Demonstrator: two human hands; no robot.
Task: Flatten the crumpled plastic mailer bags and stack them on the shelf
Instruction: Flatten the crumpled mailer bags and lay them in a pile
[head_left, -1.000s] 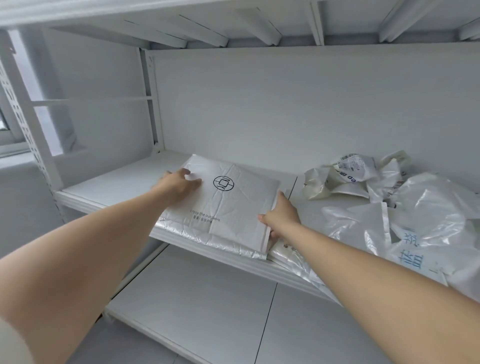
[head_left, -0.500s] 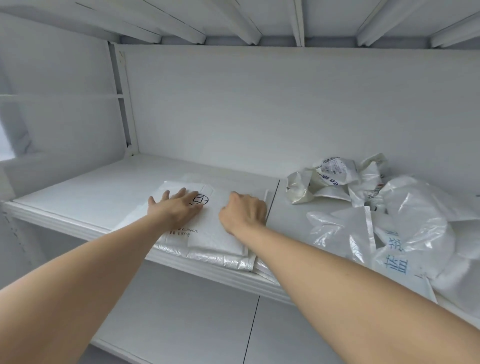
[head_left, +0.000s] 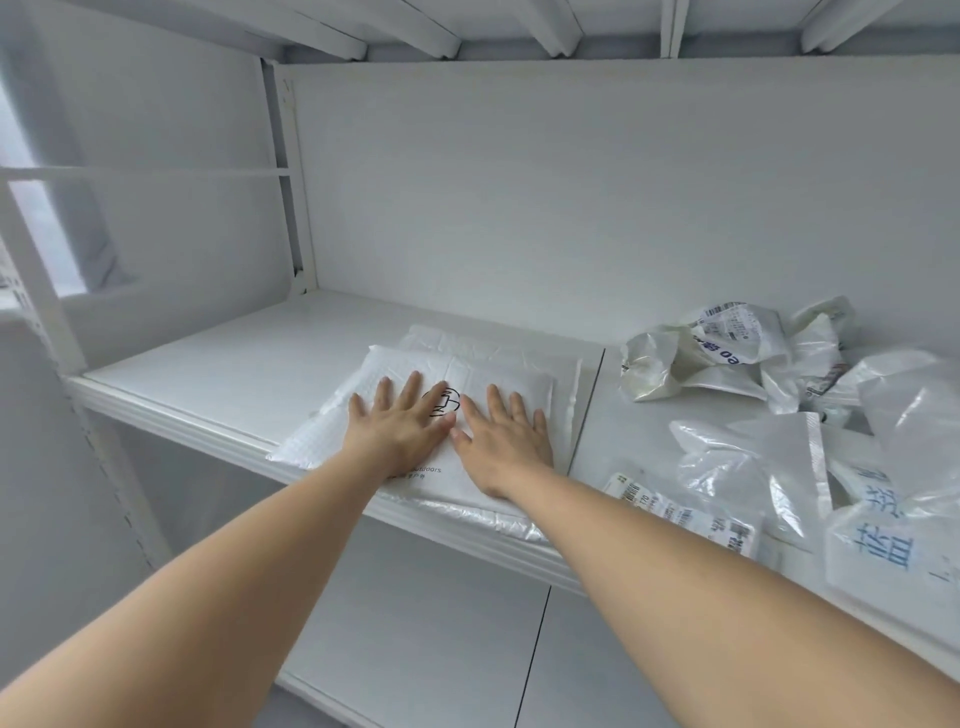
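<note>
A white bubble mailer (head_left: 332, 421) with a black round logo lies on top of a stack of flattened mailers (head_left: 498, 519) near the front edge of the white shelf (head_left: 218, 364). My left hand (head_left: 397, 428) and my right hand (head_left: 506, 441) both rest flat on the top mailer, palms down, fingers spread and straight, thumbs almost touching. The logo is partly covered by my fingers. To the right lies a heap of crumpled plastic mailer bags (head_left: 722, 353), some with shipping labels.
Clear and white bags (head_left: 753, 457) with blue print and barcode labels cover the right part of the shelf. A lower shelf (head_left: 415, 623) sits below. A white upright post (head_left: 291, 171) stands at the back left, with the wall behind.
My right hand, curled half a second ago, has spread flat on the top mailer. Both hands now lie side by side on it, farther in on the shelf than a second ago.
</note>
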